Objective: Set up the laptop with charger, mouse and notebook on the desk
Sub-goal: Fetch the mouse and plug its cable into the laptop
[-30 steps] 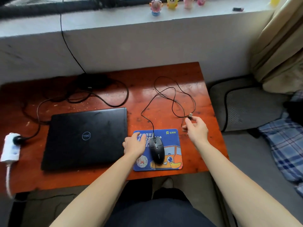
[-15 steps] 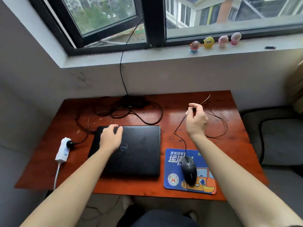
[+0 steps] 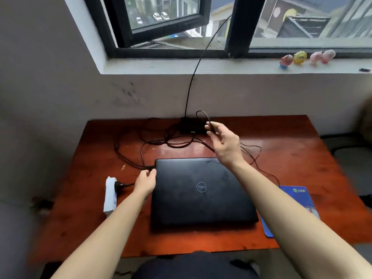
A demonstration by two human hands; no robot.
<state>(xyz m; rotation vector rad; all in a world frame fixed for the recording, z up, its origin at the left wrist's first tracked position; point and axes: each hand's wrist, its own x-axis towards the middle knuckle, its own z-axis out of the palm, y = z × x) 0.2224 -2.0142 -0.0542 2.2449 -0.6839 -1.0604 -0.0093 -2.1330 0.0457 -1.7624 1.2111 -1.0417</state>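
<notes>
Right hand (image 3: 225, 141): above the table (image 3: 302, 158); thumb and finger pinch the thin mouse cable (image 3: 203, 114), its loop beyond the hand
Left hand (image 3: 146, 183): at the charger plug (image 3: 150, 168); grip I cannot tell
Laptop (image 3: 201, 190): closed, flat; just right of left hand, nearer than right hand
</notes>
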